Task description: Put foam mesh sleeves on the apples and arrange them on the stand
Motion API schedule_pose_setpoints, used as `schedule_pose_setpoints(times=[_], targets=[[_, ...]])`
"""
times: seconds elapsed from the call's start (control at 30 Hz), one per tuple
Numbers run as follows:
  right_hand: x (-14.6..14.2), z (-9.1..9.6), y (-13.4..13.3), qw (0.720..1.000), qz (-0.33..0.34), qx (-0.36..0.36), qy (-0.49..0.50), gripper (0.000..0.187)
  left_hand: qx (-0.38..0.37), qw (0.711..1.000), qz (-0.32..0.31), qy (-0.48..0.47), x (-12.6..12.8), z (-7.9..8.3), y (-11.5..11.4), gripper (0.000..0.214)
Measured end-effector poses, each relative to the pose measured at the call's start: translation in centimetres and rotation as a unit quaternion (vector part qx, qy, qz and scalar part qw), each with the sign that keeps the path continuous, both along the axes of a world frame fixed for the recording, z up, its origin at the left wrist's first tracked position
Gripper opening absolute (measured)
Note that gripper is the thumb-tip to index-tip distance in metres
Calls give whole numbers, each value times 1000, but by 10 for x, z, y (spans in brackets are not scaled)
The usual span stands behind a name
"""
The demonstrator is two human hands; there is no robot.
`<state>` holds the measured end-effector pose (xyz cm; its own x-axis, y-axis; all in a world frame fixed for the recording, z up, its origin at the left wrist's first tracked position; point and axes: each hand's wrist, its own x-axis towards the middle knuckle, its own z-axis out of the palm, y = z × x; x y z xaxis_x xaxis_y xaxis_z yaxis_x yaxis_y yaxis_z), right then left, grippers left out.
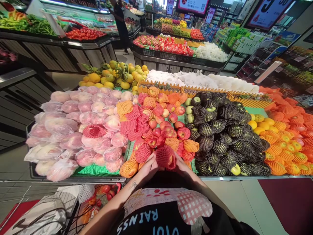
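Between my two hands, close to my body, is an apple in a red foam net (165, 157). My left hand (149, 167) grips its left side with the fingers closed against the net. On the other side my right hand (183, 165) closes round the right edge, its fingers partly hidden behind the net. Just beyond lies a pile of apples (168, 131), some bare and some in red or orange foam nets. A stack of pink foam nets (133, 125) rests at the left of that pile.
Bagged pinkish fruit (69, 125) fills the left of the stand, and green fruit in black nets (220, 130) the right. Yellow citrus (114, 75) sits behind. A cart with a white bag (49, 212) stands at lower left. A person (119, 24) is in the far aisle.
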<state>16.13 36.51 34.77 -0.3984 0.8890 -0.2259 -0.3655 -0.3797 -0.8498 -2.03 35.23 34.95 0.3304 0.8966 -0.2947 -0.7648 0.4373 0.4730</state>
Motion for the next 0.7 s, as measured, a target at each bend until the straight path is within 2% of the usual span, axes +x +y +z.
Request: schedule_pose_setpoints(times=[0.1, 0.2, 0.3, 0.4, 0.53, 0.6, 0.7], targets=[[-4, 13, -4, 999, 8, -4, 41, 84, -14, 1000, -2, 10, 0, 3, 1, 29], [-9, 21, -6, 999, -20, -25, 36, 75, -5, 1000, 3, 15, 2, 2, 0, 29], [-12, 21, -7, 996, -69, -49, 28, 69, 23, 999, -1, 44, 4, 1, 1, 36], [-11, 14, -6, 991, -110, -68, 36, 66, 58, 988, -3, 146, 3, 6, 6, 40], [-2, -5, -3, 983, -165, -73, 36, 66, 127, 935, 60, 325, -3, 17, 13, 45], [3, -17, -3, 980, -183, -70, 19, 65, 133, 928, 58, 343, -4, 16, 15, 51], [8, -31, -5, 982, -175, -69, 8, 54, 122, 943, -10, 311, -2, 1, 15, 58]])
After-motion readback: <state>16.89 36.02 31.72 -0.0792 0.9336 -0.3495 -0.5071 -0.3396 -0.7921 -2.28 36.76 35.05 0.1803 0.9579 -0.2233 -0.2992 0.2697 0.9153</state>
